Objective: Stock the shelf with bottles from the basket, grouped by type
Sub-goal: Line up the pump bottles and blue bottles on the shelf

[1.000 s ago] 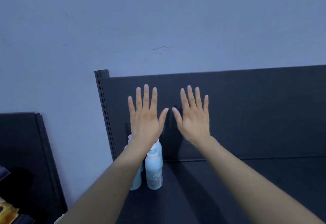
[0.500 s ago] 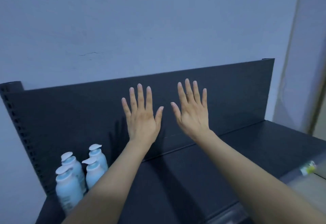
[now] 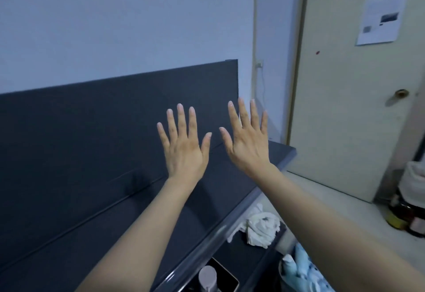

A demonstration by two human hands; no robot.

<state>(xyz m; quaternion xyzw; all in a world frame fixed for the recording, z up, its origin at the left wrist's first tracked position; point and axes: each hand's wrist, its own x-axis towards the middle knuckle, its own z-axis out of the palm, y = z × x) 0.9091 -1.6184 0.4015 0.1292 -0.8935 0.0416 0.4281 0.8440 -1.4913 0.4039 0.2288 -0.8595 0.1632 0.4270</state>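
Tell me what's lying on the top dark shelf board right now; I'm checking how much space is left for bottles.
The visible stretch of the shelf carries nothing; the open left hand and right hand are raised above it. The forearms cover strips of the board, and its left end lies outside the view.

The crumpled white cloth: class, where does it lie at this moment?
In the head view the crumpled white cloth lies low and right of centre, on a lower level below the dark shelf's front edge, under the right forearm.
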